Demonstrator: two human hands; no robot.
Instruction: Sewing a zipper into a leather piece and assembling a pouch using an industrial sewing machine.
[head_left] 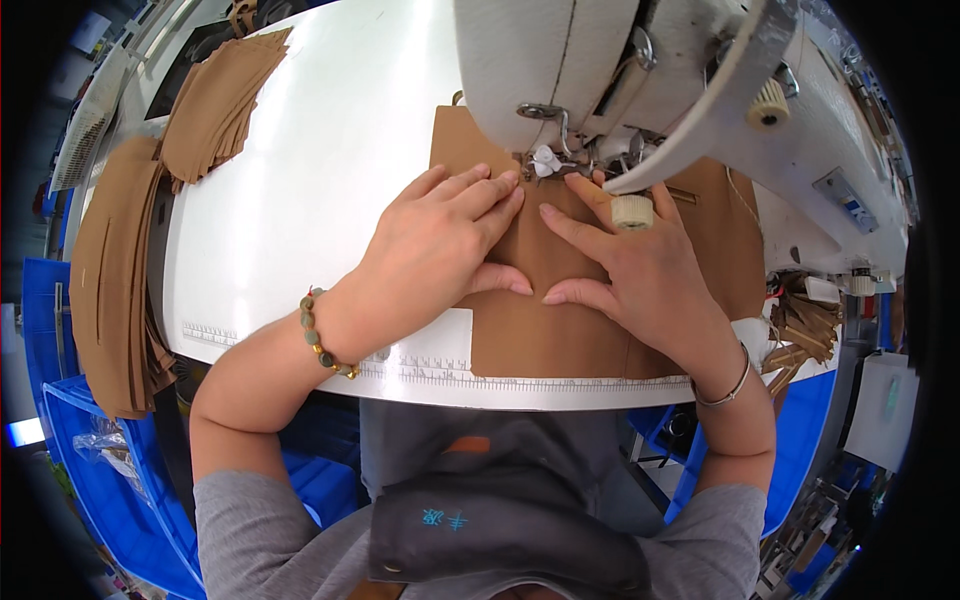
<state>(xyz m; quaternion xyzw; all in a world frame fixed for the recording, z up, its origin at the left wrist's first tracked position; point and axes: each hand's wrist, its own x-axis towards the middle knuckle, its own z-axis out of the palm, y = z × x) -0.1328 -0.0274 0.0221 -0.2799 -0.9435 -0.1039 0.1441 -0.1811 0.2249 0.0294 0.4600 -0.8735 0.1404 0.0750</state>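
Observation:
A brown fabric piece [550,340] lies under the white sewing machine's presser foot [545,165]. My left hand [440,235] rests flat on the fabric just left of the foot, fingertips near it and thumb stretched out toward the middle. My right hand [630,260] lies on the fabric right of and below the foot, fingers spread, partly behind a cream knob [632,212] on the machine's guard. Both thumbs point toward each other with a small gap between them.
Stacks of brown pieces [112,270] [220,95] lie at the left of the white table [320,110]. A bundle of brown strips [805,320] sits at the right. Blue bins [90,470] stand below the table's edges. A ruler strip [540,382] runs along the front edge.

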